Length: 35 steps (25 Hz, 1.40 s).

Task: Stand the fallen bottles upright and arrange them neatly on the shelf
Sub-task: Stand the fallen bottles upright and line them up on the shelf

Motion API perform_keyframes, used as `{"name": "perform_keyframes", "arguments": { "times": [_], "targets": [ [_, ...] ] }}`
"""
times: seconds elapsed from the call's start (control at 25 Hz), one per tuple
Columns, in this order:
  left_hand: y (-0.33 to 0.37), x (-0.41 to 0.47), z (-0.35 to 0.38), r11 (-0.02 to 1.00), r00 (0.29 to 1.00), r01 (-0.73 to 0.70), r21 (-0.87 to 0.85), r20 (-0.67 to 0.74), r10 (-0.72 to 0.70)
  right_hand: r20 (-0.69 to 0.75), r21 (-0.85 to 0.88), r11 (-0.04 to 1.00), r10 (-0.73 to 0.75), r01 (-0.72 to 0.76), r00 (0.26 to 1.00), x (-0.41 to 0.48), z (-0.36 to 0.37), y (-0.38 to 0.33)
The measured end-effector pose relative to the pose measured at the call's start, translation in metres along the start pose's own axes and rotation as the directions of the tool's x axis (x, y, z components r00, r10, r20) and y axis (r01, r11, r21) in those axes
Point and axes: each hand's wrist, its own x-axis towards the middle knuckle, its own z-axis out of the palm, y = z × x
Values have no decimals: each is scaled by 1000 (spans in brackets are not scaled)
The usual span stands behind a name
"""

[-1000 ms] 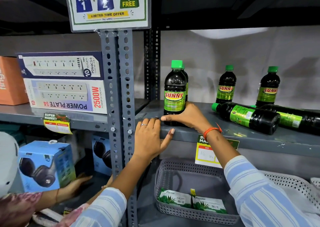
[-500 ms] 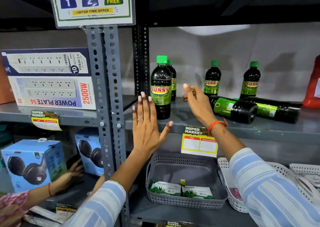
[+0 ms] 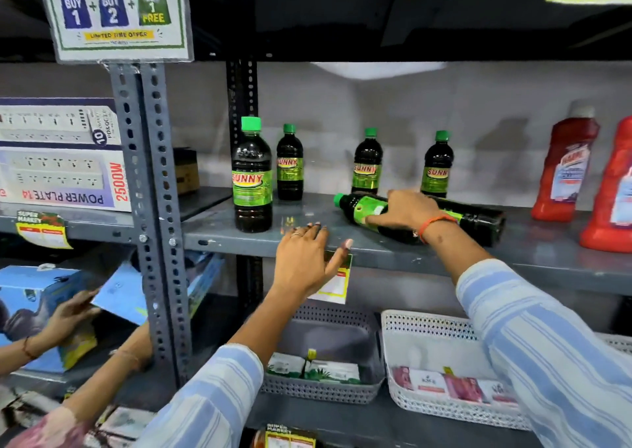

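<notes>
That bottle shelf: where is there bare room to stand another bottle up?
Bare shelf lies between the front standing bottle and the fallen bottle under the right hand. The left hand rests at its front edge. It is crowded around the fallen bottles and towards the red bottles.

Single head-worn wide-angle view, facing forward and slightly down at grey metal shelf (image 3: 393, 245), close. Shelf edge just under left hand (image 3: 302, 259); right hand (image 3: 407, 210) further in, over shelf surface. Lower shelf with baskets below both hands; upright post left of left hand. No second view.
</notes>
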Motion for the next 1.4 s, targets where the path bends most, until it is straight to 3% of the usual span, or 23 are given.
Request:
{"name": "perform_keyframes", "arguments": {
  "times": [0.16, 0.32, 0.4, 0.52, 0.6, 0.76, 0.88, 0.96, 1.08, 1.16, 1.24, 1.4],
  "targets": [
    [-1, -1, -3, 999, 1000, -21, 43, -4, 21, 100, 72, 997, 12, -19, 995, 9, -6, 2],
    [-1, -2, -1, 999, 1000, -11, 43, -11, 11, -28, 156, 984, 93, -88, 995, 6, 3, 0],
    [-1, -2, 0, 999, 1000, -5, 41, -30, 6, -110, 288, 951, 145, -108, 983, 9, 10, -1],
    [-2, -3, 4, 999, 998, -6, 34, -63, 8, -174, 633, 770, 244, -82, 954, 18, 19, -2],
    [-3, -2, 5, 999, 997, -6, 35, -78, 9, -194, 773, 633, 295, -39, 935, 22, 24, -7],
    [-4, -1, 8, 999, 992, -9, 42, -123, 14, -171, 936, 348, 330, 48, 928, 28, 37, -15],
    [-5, -1, 10, 999, 987, -6, 43, -160, 13, -141, 966, 254, 333, 56, 932, 37, 50, -12],
    [-4, -1, 10, 999, 984, -9, 35, -175, 15, -157, 952, 302, 341, 50, 927, 38, 52, -12],
    [-4, -1, 11, 999, 980, -11, 30, -198, 17, -273, 818, 575, 363, 16, 891, 36, 51, -12],
    [-4, -1, 12, 1000, 978, -12, 29, -207, 18, -303, 721, 692, 352, -29, 886, 35, 52, -14],
    [-4, -1, 12, 1000, 976, -11, 26, -215, 16, -289, 723, 690, 341, -29, 894, 36, 52, -14],
    [-3, -1, 11, 1000, 976, -7, 27, -216, 12, -208, 810, 587, 301, -8, 931, 35, 52, -13]
  ]
}}
